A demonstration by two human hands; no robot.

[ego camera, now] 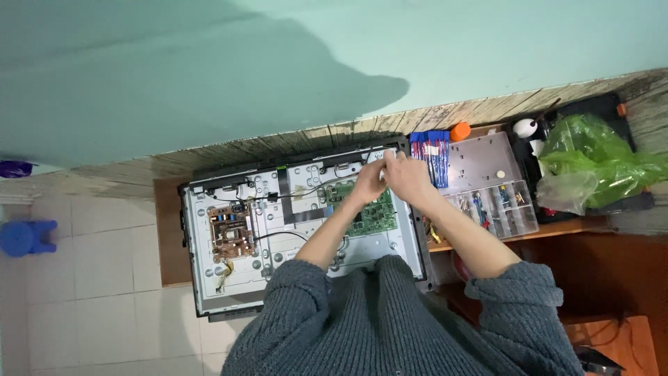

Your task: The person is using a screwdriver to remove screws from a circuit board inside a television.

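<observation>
Two bare hands meet over the upper right part of an opened flat-panel television chassis [209, 278], which lies face down on a wooden table [170, 237]. Far to the left of the hands, a blue plastic stool [26, 237] stands on the tiled floor. Left of the hands, a brown power supply board [228, 231] is mounted on the metal back panel, with black cables running from it toward the hands.

The left hand [367, 182] is curled, fingers bent together near the top edge of the green main board [376, 217], which lies directly beneath both hands. Whether it grips anything cannot be told. The right hand [407, 175] touches the left, its fingers closed around a small pale object too small to identify.

Just right of the hands stands a set of blue-handled tools [430, 154], then a clear plastic compartment box [497, 202] with small parts. Further right lies a crumpled green plastic bag [591, 157].
</observation>
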